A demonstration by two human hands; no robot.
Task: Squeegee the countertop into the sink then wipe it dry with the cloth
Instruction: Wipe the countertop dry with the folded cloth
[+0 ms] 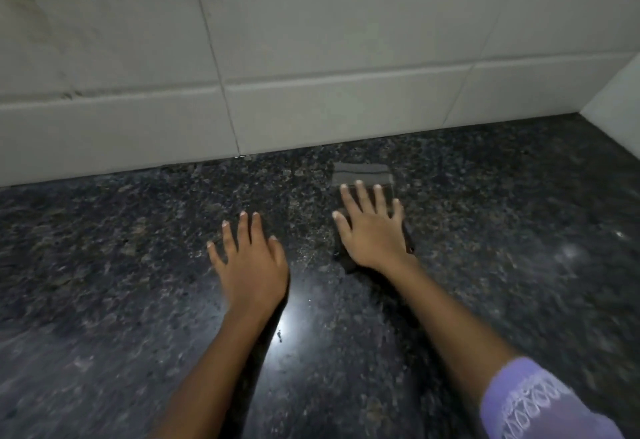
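Countertop [485, 248] of dark speckled polished granite, under the folded grey cloth [362, 173]. Judged stage: wiping dry; no squeegee or sink is in view, so squeegeeing appears finished. The right hand [372, 230] presses flat, fingers straight and spread, on the cloth, whose far edge shows beyond the fingertips. The left hand [251, 262], also spread, rests on bare stone beside it.

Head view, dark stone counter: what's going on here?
A person leans over a dark speckled stone countertop that meets a white tiled wall. The right hand presses flat, fingers spread, on a folded dark grey cloth near the wall, which looks like the wipe-dry step. The left hand rests open on the bare stone beside it. No squeegee or sink is in view.
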